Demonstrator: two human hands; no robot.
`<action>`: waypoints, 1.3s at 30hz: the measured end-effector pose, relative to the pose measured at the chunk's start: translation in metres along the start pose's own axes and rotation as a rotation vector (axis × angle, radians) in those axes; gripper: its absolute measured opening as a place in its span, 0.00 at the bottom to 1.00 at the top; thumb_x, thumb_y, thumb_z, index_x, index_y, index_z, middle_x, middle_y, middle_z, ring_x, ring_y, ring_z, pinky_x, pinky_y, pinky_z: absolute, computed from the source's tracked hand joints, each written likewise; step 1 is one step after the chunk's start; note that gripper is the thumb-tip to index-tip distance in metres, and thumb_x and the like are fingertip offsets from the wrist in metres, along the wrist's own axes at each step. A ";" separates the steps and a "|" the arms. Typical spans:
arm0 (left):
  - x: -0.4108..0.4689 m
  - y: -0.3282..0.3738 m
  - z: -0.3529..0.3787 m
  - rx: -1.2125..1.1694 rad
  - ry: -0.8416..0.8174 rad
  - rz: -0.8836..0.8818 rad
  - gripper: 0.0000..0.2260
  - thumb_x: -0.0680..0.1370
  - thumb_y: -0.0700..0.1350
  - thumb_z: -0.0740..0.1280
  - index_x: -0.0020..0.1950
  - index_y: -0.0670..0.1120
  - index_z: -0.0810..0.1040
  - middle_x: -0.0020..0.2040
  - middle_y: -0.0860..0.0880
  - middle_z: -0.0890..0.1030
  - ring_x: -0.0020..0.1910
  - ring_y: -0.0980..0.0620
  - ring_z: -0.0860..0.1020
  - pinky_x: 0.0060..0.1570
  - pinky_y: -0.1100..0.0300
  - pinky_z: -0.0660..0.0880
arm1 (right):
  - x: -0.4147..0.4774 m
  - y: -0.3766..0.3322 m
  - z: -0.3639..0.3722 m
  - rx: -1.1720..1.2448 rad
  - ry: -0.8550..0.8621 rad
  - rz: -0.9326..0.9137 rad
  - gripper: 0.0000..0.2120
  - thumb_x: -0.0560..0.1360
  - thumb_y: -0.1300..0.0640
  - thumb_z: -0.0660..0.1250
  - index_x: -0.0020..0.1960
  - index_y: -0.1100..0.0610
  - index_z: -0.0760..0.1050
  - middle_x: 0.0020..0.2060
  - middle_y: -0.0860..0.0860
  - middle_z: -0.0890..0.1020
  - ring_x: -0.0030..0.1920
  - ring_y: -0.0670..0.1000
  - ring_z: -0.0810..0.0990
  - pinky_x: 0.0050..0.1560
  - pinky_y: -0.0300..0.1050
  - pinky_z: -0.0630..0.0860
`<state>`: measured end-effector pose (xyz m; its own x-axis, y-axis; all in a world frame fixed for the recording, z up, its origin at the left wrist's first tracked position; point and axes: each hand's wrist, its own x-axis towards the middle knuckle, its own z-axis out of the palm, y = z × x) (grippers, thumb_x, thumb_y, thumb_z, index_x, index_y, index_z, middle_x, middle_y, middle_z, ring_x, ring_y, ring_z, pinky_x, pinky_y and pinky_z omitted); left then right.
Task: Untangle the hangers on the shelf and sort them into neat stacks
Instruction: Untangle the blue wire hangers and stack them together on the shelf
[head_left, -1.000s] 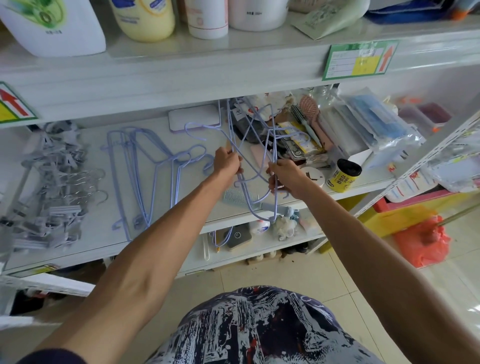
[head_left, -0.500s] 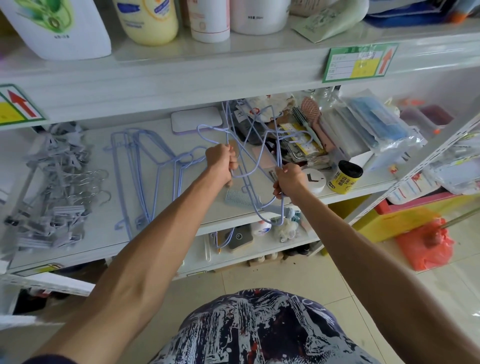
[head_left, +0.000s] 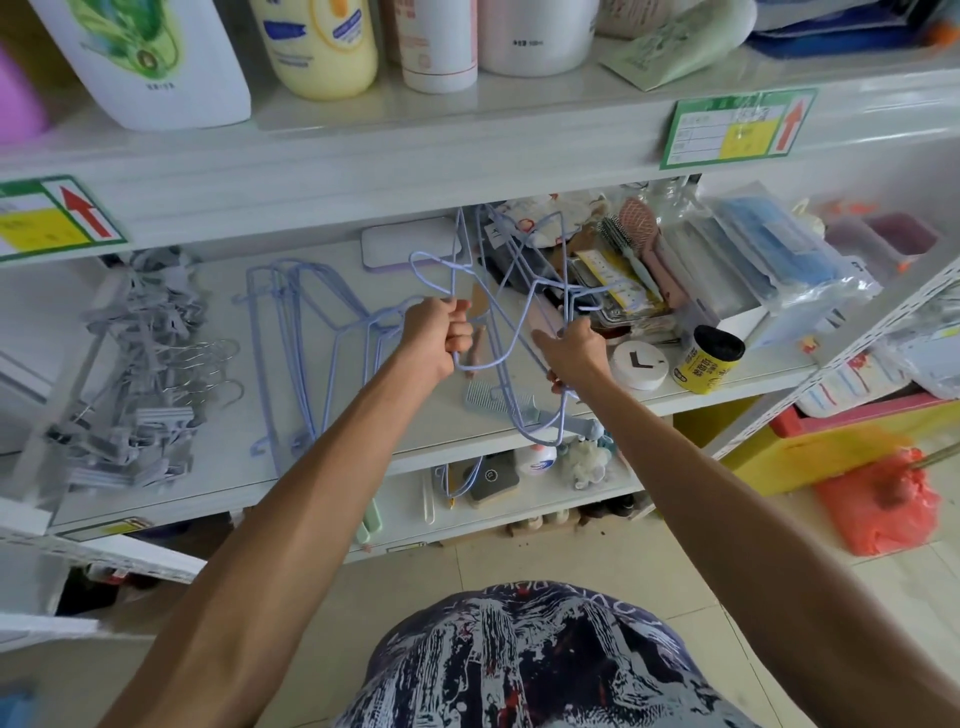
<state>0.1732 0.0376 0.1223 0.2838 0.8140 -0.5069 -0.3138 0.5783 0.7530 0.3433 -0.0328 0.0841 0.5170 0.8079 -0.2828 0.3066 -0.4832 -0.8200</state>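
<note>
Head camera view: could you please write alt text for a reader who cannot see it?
The left hand and right hand grip a tangle of pale blue wire hangers above a cluttered white shelf. More blue hangers lie flat to the left, beside a heap of grey clip hangers.

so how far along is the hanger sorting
Partly done: some blue hangers lie stacked flat on the shelf. In hand: left hand and right hand both grip a tangled bunch. Left: separating that bunch, and the grey clip hangers look jumbled.
</note>
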 end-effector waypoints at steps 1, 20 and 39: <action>-0.002 -0.004 0.002 -0.013 -0.002 0.003 0.16 0.84 0.37 0.50 0.39 0.42 0.69 0.19 0.55 0.59 0.14 0.61 0.56 0.12 0.68 0.51 | -0.002 -0.002 0.001 -0.061 0.008 -0.039 0.20 0.75 0.50 0.68 0.57 0.60 0.63 0.41 0.58 0.79 0.28 0.55 0.80 0.21 0.41 0.74; -0.010 -0.015 0.009 -0.080 0.015 0.030 0.16 0.84 0.39 0.50 0.39 0.42 0.71 0.20 0.55 0.61 0.15 0.59 0.56 0.15 0.71 0.52 | 0.007 0.009 -0.006 -0.406 0.045 -0.341 0.18 0.78 0.45 0.65 0.34 0.54 0.77 0.29 0.52 0.80 0.32 0.56 0.81 0.37 0.54 0.82; -0.005 0.027 0.001 -0.225 0.016 0.119 0.15 0.83 0.35 0.52 0.39 0.41 0.71 0.20 0.54 0.61 0.15 0.60 0.57 0.12 0.68 0.52 | 0.002 0.005 -0.009 -0.751 0.139 -0.366 0.14 0.80 0.45 0.64 0.47 0.53 0.81 0.35 0.52 0.78 0.37 0.57 0.80 0.37 0.44 0.75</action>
<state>0.1641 0.0497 0.1456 0.2193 0.8767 -0.4281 -0.5382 0.4747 0.6964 0.3530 -0.0368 0.0841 0.3599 0.9321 0.0406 0.8982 -0.3344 -0.2854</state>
